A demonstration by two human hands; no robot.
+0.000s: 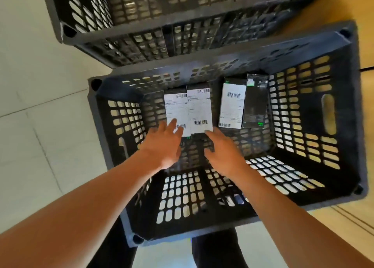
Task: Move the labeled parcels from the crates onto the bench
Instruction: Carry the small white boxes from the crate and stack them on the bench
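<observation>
Inside the near black slatted crate (pixel 315 51), two black parcels with white shipping labels lie side by side at the far wall: the left one (pixel 175 107) and the right one (pixel 199 107). Further right lies a third labelled parcel (pixel 231 107), and beside it a dark box (pixel 255 103) with no white label showing. My left hand (pixel 164 144) reaches into the crate with fingers spread, fingertips over the near end of the left parcel. My right hand (pixel 222 150) is open just below the near end of the right parcel. Neither hand holds anything.
A second black crate (pixel 66 30) stands beyond the near one, with dark wrapped goods dimly visible through its slats. Pale tiled floor (pixel 36 126) lies to the left. A light wooden surface (pixel 348 8) runs along the right side.
</observation>
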